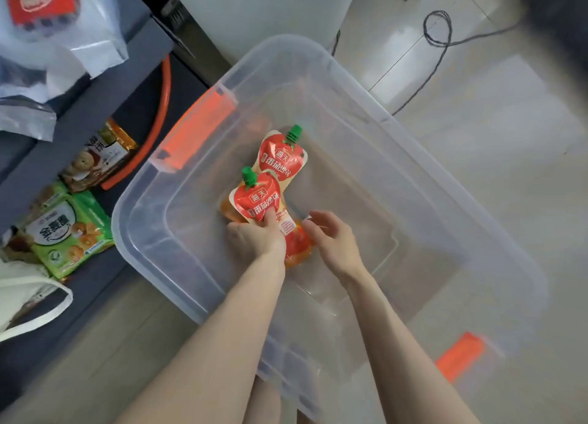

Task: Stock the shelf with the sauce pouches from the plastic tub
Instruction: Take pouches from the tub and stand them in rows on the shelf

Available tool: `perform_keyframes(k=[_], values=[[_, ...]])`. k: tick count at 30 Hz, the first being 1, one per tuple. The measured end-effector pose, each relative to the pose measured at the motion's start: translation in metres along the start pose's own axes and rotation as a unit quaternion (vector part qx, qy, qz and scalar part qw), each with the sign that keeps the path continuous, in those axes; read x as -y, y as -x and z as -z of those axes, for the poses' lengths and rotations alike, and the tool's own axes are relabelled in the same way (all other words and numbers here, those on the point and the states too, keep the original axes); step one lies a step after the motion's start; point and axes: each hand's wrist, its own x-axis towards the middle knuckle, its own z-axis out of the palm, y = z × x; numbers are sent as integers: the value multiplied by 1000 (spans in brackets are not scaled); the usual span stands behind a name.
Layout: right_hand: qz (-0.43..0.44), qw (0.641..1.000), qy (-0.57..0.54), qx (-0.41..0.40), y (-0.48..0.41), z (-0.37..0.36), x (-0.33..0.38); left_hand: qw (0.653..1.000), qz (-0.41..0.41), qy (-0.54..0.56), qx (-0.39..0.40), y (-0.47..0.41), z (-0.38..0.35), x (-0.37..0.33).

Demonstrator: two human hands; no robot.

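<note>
Two tomato sauce pouches (pixel 265 197) with green screw caps overlap near the middle of the clear plastic tub's (pixel 445 185) floor, a third pouch (pixel 297 244) half hidden beneath; the left hand (pixel 256 237) pinches the nearest pouch by its lower edge, thumb on its face, apparently to lift it out; the right hand (pixel 331 236) hovers open just beside, holding nothing, likely ready to gather the next; the shelf (pixel 95 105) of snack packets (pixel 68 232) waits along the tub's left edge.

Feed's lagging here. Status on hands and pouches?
Left hand gripping near pouch. Right hand open beside it. Second pouch loose in tub. Nothing blocking.
</note>
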Motion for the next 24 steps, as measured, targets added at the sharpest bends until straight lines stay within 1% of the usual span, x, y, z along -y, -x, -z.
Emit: perform_keyframes(k=[3,5,6,8,10,12,14,15,17,19,22,24], values=[[-27,999,-29,34,-8,2,-10,999,15,-21,29,-2,-3,11],[-41,998,-5,37,-9,5,-16,998,21,-24,56,0,-4,14],[-36,999,15,25,-8,8,-19,998,20,-29,57,2,-4,13],[-29,998,50,-19,-6,14,-24,998,9,-48,33,8,-4,8],[-25,996,71,-51,-4,20,-27,997,-35,-66,-3,11,-3,-1],[-30,998,38,-45,-2,22,-26,989,-115,-90,-15,5,-1,-11],[-35,999,22,-10,-1,17,-24,972,-185,-147,1,-10,-1,-20],[-36,998,45,5,-2,12,-21,964,-208,-166,15,-18,-2,-25],[-37,994,102,4,-6,4,-18,955,-238,-172,46,-29,-6,-33],[-47,992,120,-12,-10,1,-18,956,-238,-150,80,-35,-9,-36],[-48,997,66,-15,-9,3,-25,967,-185,-77,159,-35,-8,-34],[-38,998,21,-37,0,6,-27,970,-166,-24,174,-31,-5,-33]])
